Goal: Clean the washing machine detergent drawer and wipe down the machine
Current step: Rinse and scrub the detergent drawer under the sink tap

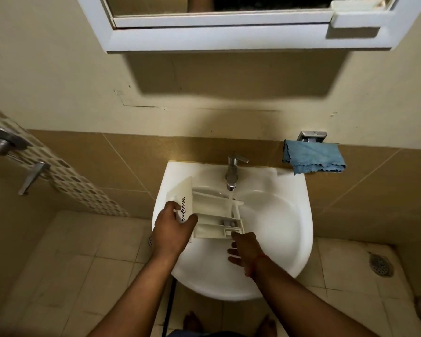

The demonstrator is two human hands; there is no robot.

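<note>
Standing over a white ceramic wall-hung washbasin (299, 215) in a bathroom of beige wall tiles and pale floor tiles, a person rinses a white plastic washing machine detergent drawer (214, 215) under running water. A white-framed mirror cabinet (229, 36) hangs on the wall above and throws a dark shadow below itself. The drawer lies across the left half of the bowl, its front panel with black lettering turned to the left and its open compartments facing up. A stream of water (230, 203) falls from the chrome single-lever tap (233, 170) at the back of the basin into the drawer's rear compartments.

The left hand (174, 227) is closed around the drawer's front panel, thumb on one side of the lettering and fingers on the other. The right hand (244, 249) is spread and loose, one fingertip touching the drawer's near right corner while the other fingers hang free above the bowl; a thin red thread circles that wrist.

A crumpled blue microfibre cloth (314, 158) hangs from a small chrome wall holder (312, 136) to the right of the tap, well apart from the drawer. Chrome shower fittings (3, 142) stand on a mosaic strip at far left, and a round metal floor drain (380, 265) sits in the floor at right. Bare feet show on the floor at the bottom edge.
</note>
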